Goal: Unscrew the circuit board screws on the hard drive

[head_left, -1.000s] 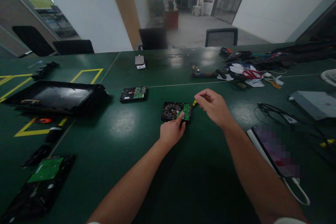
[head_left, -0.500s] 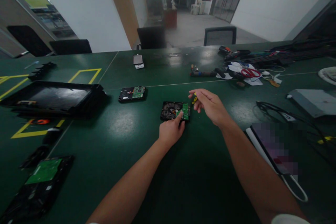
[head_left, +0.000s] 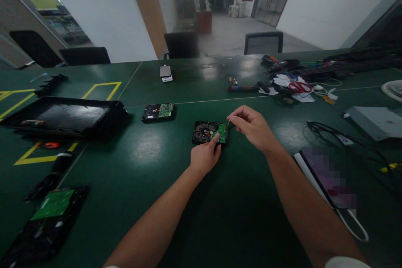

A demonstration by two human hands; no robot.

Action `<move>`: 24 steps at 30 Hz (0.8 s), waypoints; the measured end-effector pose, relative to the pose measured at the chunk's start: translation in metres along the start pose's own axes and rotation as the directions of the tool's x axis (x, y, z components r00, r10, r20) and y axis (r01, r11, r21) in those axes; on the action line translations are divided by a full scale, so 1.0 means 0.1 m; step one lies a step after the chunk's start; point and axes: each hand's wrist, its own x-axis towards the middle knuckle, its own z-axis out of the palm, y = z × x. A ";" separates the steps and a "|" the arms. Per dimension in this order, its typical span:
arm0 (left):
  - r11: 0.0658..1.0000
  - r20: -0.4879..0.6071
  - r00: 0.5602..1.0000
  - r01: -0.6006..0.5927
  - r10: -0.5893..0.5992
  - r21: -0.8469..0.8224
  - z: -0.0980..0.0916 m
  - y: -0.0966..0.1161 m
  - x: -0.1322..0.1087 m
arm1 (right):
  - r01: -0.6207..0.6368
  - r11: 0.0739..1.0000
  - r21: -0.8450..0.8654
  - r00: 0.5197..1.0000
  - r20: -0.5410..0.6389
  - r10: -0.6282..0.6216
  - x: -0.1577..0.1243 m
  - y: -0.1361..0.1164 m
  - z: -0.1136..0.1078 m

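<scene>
- A dim room is stretching away behind a wide green counter point(head_left: 141, 146), with a chair point(head_left: 264, 43) standing at its far side.
- Near the middle of the counter, a drive point(head_left: 201, 132) is lying flat, its green board point(head_left: 222, 130) facing up at the right-hand end.
- The left hand point(head_left: 204, 159) is pressing an outstretched index finger onto the board; its other fingers are curling by the near edge, and whether they are gripping it is impossible to tell.
- The right hand point(head_left: 251, 127) is pinching a small yellow tool point(head_left: 229, 122) just beside the drive's right end; the fingers are hiding most of it, leaving any contact with the drive unclear.
- The step in hand is apparently tool work at the edge of the board, with one hand bracing and the other working.
- The next move is likely calling for a firm left hand, a well-aligned tool and light, controlled fingertip pressure, as slipping could be scratching the board.
- A second drive point(head_left: 158, 112) is resting farther left, well apart, while a black tray point(head_left: 63, 113) is sitting beyond it.
</scene>
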 end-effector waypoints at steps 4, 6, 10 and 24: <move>1.000 -0.004 1.000 0.000 0.000 0.005 -0.01 0.01 0.00 | -0.012 1.000 0.014 0.999 0.049 0.012 -0.01 -0.04 0.00; 1.000 -0.009 1.000 0.001 -0.001 0.004 -0.02 0.01 0.00 | -0.019 1.000 0.025 0.998 0.060 0.018 -0.01 -0.05 0.01; 1.000 0.001 1.000 0.002 -0.002 0.001 -0.03 0.02 -0.01 | -0.028 0.995 0.091 0.998 0.061 0.022 0.00 -0.02 0.04; 1.000 -0.024 1.000 -0.012 0.012 0.002 0.00 0.00 0.00 | -0.003 1.000 0.014 0.999 -0.053 0.004 0.01 -0.02 0.02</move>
